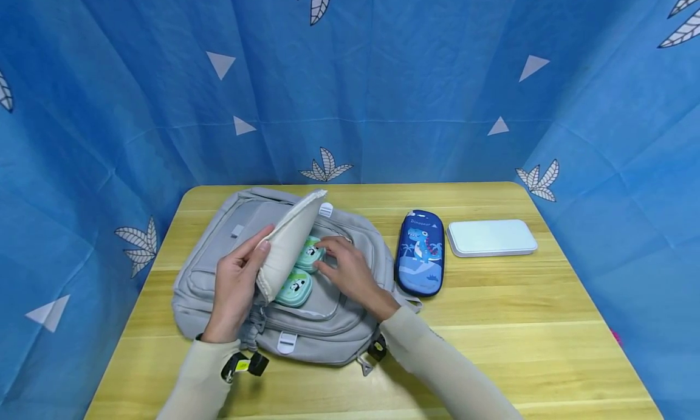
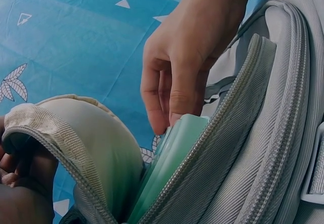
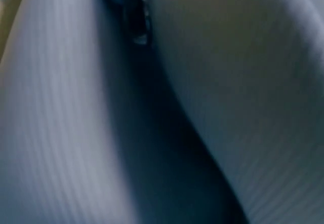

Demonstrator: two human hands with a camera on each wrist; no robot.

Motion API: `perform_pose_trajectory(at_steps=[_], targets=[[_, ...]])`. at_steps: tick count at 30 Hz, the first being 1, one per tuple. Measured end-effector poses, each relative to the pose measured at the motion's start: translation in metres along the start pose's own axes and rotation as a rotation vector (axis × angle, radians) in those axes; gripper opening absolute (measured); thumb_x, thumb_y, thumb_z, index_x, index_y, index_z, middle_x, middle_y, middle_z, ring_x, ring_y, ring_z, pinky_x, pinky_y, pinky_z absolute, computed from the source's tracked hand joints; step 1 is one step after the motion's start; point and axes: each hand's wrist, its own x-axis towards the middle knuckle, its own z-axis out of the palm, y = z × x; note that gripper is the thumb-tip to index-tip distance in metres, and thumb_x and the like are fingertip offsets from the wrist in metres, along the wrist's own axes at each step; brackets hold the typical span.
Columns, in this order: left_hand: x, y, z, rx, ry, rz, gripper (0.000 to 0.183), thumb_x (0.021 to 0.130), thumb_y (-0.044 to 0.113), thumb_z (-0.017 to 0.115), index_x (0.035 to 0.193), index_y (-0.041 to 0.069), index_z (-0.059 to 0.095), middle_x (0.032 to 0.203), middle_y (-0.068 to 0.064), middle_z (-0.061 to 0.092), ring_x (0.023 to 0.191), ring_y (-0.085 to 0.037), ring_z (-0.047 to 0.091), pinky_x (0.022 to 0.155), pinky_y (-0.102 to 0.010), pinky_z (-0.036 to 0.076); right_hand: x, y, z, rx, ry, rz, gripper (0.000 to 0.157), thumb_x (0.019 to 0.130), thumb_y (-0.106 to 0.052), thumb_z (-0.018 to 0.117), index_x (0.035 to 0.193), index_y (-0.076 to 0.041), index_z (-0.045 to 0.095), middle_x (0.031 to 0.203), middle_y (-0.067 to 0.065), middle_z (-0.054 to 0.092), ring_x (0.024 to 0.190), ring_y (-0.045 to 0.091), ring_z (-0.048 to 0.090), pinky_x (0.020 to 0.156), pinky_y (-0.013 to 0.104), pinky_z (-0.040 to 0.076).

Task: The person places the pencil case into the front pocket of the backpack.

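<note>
A grey backpack lies on the table with its front pocket unzipped. My left hand grips the pocket's cream-lined flap between thumb and fingers and holds it up. Inside the pocket sits a mint-green case with two rounded panda-printed parts. My right hand pinches the upper part of this case with thumb and fingers. In the left wrist view, the right hand's fingertips are on the top end of the green case, whose lower end is hidden in the pocket.
To the right of the backpack lies a dark blue dinosaur pencil case. A white flat box is beside it. Blue patterned cloth hangs behind the wooden table. Close grey fabric fills the right wrist view.
</note>
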Motion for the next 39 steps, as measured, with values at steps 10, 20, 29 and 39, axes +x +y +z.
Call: perform_pose_trajectory(at_steps=[10,20,29,39], targets=[[0.002,-0.002,0.002,-0.023,-0.009,0.000,0.039,0.111,0.035,0.066,0.148,0.021,0.071,0.112,0.006,0.077,0.117,-0.012,0.069,0.088,-0.021,0.058,0.001,-0.002,0.001,-0.038,-0.007,0.009,0.037,0.100,-0.021,0.082,0.135,-0.008,0.074,0.141,0.011,0.069,0.116,0.025,0.076,0.100,0.038,0.061],[0.000,-0.001,0.001,-0.004,-0.008,0.006,0.038,0.111,0.037,0.067,0.146,0.024,0.072,0.108,0.005,0.077,0.114,-0.014,0.069,0.087,-0.022,0.057,0.001,0.000,0.001,-0.038,-0.018,0.005,0.039,0.101,-0.023,0.082,0.136,-0.008,0.073,0.142,0.011,0.068,0.117,0.027,0.074,0.099,0.041,0.061],[-0.002,0.000,0.000,0.061,0.000,0.023,0.036,0.110,0.039,0.068,0.144,0.029,0.074,0.112,0.008,0.079,0.111,-0.011,0.069,0.087,-0.021,0.055,-0.003,0.004,-0.003,0.005,-0.020,-0.023,0.036,0.103,-0.019,0.079,0.136,-0.007,0.072,0.143,0.012,0.068,0.121,0.028,0.073,0.103,0.040,0.060],[-0.004,0.000,-0.002,0.074,-0.010,0.020,0.036,0.110,0.039,0.067,0.145,0.029,0.073,0.116,0.001,0.079,0.111,-0.012,0.069,0.087,-0.021,0.055,-0.010,0.019,-0.023,0.006,-0.064,-0.053,0.036,0.102,-0.025,0.080,0.135,-0.011,0.073,0.145,0.009,0.070,0.138,0.028,0.064,0.118,0.047,0.050]])
